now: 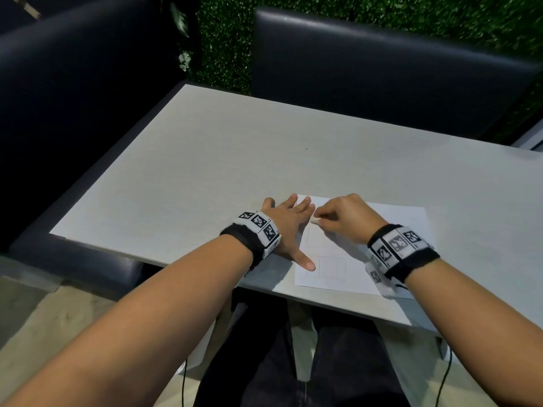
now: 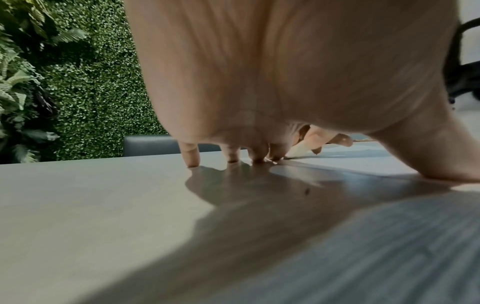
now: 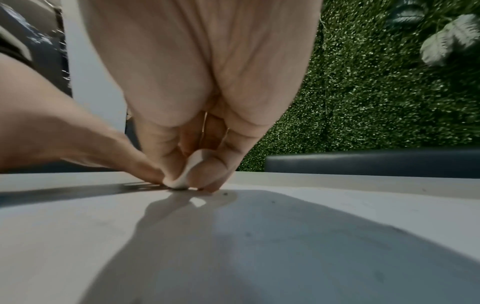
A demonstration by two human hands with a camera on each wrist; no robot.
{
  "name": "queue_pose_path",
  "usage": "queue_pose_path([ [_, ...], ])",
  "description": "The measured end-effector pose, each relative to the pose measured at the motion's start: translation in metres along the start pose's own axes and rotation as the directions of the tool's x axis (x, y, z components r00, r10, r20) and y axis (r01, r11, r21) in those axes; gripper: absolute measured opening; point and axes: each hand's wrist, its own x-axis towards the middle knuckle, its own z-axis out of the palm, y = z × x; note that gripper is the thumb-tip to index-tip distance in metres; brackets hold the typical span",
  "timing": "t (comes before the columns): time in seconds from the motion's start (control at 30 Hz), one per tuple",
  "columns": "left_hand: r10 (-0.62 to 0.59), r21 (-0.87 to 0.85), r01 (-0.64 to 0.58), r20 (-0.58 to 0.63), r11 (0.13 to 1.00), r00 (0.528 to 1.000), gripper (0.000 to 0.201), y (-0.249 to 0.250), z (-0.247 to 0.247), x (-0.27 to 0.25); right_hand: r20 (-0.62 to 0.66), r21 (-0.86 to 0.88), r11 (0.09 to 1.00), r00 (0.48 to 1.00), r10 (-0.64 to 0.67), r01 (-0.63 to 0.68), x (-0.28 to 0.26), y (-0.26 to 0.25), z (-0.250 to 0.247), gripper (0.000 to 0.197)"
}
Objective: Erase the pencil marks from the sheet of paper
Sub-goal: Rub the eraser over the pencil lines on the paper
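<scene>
A white sheet of paper [image 1: 396,230] lies near the table's front edge, with faint pencil squares [image 1: 330,267] drawn on its left part. My left hand [image 1: 289,227] lies flat with straight, spread fingers on the sheet's left edge; its thumb points toward me. My right hand [image 1: 343,220] pinches a small white eraser [image 1: 315,220] between thumb and fingers, and the eraser touches the paper just right of my left fingertips. In the right wrist view the eraser [image 3: 187,174] presses on the sheet [image 3: 259,246] under my fingers. The left wrist view shows my fingertips [image 2: 192,162] down on the table.
The pale grey table [image 1: 205,171] stretches away to the left and back. Dark padded seats [image 1: 382,69] stand behind it and at the left [image 1: 73,98], with a green hedge wall [image 1: 382,10] beyond. Wrist-camera cables hang below the table edge.
</scene>
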Motion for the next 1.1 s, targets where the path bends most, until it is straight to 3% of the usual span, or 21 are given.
queue_pose_path([
  [0.1, -0.001, 0.008, 0.001, 0.006, 1.000, 1.000, 0.149, 0.001, -0.002, -0.001, 0.031, -0.005, 1.000, 0.999, 0.010, -0.010, -0.003, -0.003, 0.003, 0.017],
  [0.23, -0.010, 0.019, 0.009, 0.017, 1.000, 1.000, 0.148, 0.005, -0.006, -0.004, 0.187, 0.026, 0.993, 0.975, -0.121, 0.119, -0.032, -0.019, 0.009, 0.016],
  [0.43, -0.015, -0.007, 0.015, 0.019, 1.000, 1.000, 0.147, 0.006, -0.005, -0.005, 0.013, -0.007, 1.000, 1.000, 0.000, 0.000, 0.002, -0.002, 0.000, 0.019],
  [0.53, -0.011, -0.007, 0.011, 0.022, 1.000, 1.000, 0.148, 0.006, -0.006, -0.006, 0.057, -0.047, 0.999, 0.998, 0.001, 0.001, -0.001, -0.006, 0.006, 0.018],
  [0.7, -0.012, 0.008, 0.012, 0.010, 1.000, 1.000, 0.149, 0.008, -0.005, -0.007, 0.202, -0.014, 0.992, 0.972, -0.123, 0.129, -0.036, -0.022, 0.011, 0.019],
  [0.87, -0.016, -0.004, 0.016, 0.006, 1.000, 1.000, 0.148, 0.005, -0.004, -0.006, 0.025, -0.049, 0.999, 1.000, -0.005, 0.007, -0.003, -0.004, 0.004, 0.015],
  [0.97, -0.014, 0.000, 0.014, 0.008, 1.000, 1.000, 0.150, 0.006, -0.005, -0.005, 0.064, -0.104, 0.994, 0.997, -0.037, 0.043, -0.008, -0.010, 0.013, 0.019],
  [1.1, -0.020, 0.012, 0.020, 0.012, 1.000, 1.000, 0.153, 0.008, -0.004, -0.005, 0.181, -0.007, 0.991, 0.975, -0.129, 0.132, -0.043, -0.027, 0.017, 0.025],
])
